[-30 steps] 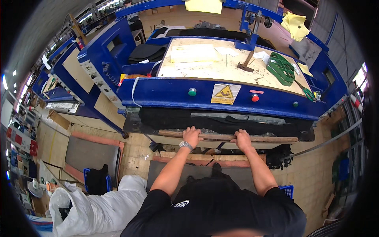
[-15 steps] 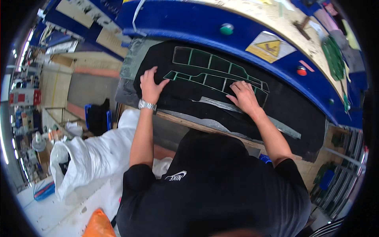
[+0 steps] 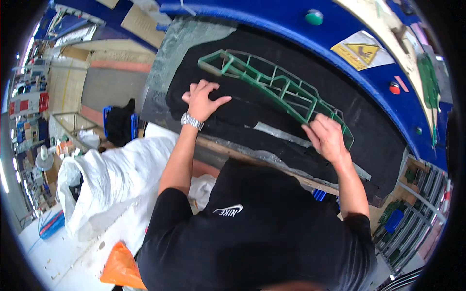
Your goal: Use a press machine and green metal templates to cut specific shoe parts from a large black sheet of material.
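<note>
A long green cutting die [image 3: 284,94] made of narrow metal strips stands over black fabric [image 3: 233,114], tilted so its side walls show. My right hand [image 3: 327,138] is closed on the near edge of the die toward its right end; the fingertips are partly hidden. My left hand [image 3: 201,101], with a metal watch at the wrist, rests on the fabric just below the die's left end. Its thumb and fingers are apart and hold nothing. Between me and the die, a grey strip [image 3: 281,133] shows on the fabric.
A blue machine beam [image 3: 272,24] runs along the far side, with a green button [image 3: 314,17], a red button [image 3: 394,88] and a yellow warning sign [image 3: 363,50]. White sacks [image 3: 111,179] stand at left, near an orange bag [image 3: 120,266]. Metal racks [image 3: 417,213] are at right.
The die lay flat on the fabric and now is tilted up. My right hand has closed on its near edge. My left hand has come off the die's left end. The view has shifted.
</note>
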{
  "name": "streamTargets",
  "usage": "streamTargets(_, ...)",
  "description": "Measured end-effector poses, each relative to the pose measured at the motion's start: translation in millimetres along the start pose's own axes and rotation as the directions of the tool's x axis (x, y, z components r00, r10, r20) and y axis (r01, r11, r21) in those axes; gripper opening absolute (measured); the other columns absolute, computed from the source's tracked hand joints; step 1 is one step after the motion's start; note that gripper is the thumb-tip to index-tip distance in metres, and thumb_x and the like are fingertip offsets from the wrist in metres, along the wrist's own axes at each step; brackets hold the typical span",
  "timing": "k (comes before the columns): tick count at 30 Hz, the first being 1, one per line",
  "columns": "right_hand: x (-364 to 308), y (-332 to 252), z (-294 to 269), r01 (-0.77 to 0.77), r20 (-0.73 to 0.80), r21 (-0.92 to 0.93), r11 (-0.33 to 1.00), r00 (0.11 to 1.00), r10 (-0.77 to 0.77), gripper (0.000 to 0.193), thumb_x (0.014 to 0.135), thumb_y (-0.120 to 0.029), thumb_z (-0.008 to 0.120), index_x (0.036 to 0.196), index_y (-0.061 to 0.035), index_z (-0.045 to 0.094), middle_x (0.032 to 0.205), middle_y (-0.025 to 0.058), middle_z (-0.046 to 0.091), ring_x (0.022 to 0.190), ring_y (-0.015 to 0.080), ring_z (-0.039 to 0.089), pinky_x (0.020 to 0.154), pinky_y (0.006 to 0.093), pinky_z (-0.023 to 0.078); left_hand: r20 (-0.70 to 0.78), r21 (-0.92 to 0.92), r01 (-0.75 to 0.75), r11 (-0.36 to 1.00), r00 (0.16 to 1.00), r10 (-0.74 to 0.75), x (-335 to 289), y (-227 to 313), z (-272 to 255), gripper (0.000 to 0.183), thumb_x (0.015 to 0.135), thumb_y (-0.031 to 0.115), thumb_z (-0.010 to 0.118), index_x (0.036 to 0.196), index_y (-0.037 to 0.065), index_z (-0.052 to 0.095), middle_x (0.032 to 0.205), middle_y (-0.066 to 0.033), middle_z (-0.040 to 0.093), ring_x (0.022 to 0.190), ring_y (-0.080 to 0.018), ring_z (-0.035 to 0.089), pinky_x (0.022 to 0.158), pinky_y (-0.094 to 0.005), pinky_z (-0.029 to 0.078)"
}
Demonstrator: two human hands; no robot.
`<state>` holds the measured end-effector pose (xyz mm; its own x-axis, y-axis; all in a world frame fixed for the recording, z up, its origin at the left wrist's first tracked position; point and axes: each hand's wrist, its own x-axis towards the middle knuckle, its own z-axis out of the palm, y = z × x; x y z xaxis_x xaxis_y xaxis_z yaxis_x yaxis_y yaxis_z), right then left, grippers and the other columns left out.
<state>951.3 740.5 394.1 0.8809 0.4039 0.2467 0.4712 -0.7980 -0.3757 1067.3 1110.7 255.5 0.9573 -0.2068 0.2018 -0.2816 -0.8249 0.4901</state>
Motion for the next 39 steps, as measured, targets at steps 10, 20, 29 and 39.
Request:
streamTargets(10,-149,-10,35,0.056,0.286,0.094,0.994,0.955,-0.081,0.010,0.080,-0.015,0.066,0.082,-0.0096,0.057,0.079,0.0082,0.056,0.074,0.0303,0.062,0.062,0.0424,0.052,0.262,-0.603,0.176,0.778,0.965,-0.015,31,32,-57,0.020,0.088,0.013,0.080,0.089,0.003,0.063,0.078,0.0052,0.057,0.071,-0.0045,0.050,0.062,-0.0248,0.043)
streamTargets(20,-65,-28,18,-0.101,0.201,0.046,0.994,0.975,0.090,0.035,0.092,-0.042,0.071,0.091,-0.0064,0.068,0.089,0.0125,0.064,0.082,0.0323,0.068,0.066,0.0432,0.057,0.075,-0.950,-0.121,0.287,0.805,0.588,69,178,-133,0.017,0.084,-0.006,0.074,0.100,-0.001,0.068,0.107,-0.0144,0.073,0.103,-0.0214,0.069,0.090,-0.0323,0.054)
streamTargets(29,94,-95,-112,0.239,-0.195,0.280,0.930,0.962,-0.189,0.016,0.087,-0.013,0.076,0.095,-0.0008,0.068,0.083,0.0135,0.064,0.077,0.0330,0.066,0.068,0.0381,0.054,-0.149,-0.969,-0.227,0.102,0.855,0.497,48,203,-135,0.026,0.086,-0.001,0.074,0.111,-0.004,0.067,0.119,-0.0155,0.062,0.114,-0.0228,0.061,0.099,-0.0350,0.049)
streamTargets(39,217,-131,-105,0.288,-0.442,0.290,0.913,0.886,-0.140,0.010,0.091,-0.009,0.069,0.095,0.0001,0.069,0.076,0.0134,0.066,0.061,0.0204,0.067,0.059,0.0301,0.052,0.334,-0.896,0.242,0.374,0.919,0.207,-36,132,-74,0.032,0.090,0.012,0.078,0.118,-0.002,0.069,0.103,-0.0061,0.076,0.095,-0.0128,0.069,0.088,-0.0306,0.055)
